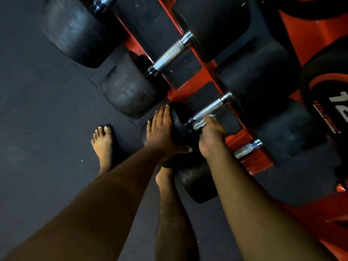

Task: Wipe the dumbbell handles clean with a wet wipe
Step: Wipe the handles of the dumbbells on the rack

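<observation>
Red rack (243, 137), front edge: dumbbell (180, 127) resting there. Left hand (162, 132) flat against its near head, fingers straight. Right hand (209, 136) clamps white wipe (200, 124) around near end of handle (209, 110).

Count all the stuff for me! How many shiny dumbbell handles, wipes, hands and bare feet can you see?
Dumbbell handles: 4
Wet wipe: 1
Hands: 2, the left hand and the right hand
Bare feet: 2
Total: 9
</observation>
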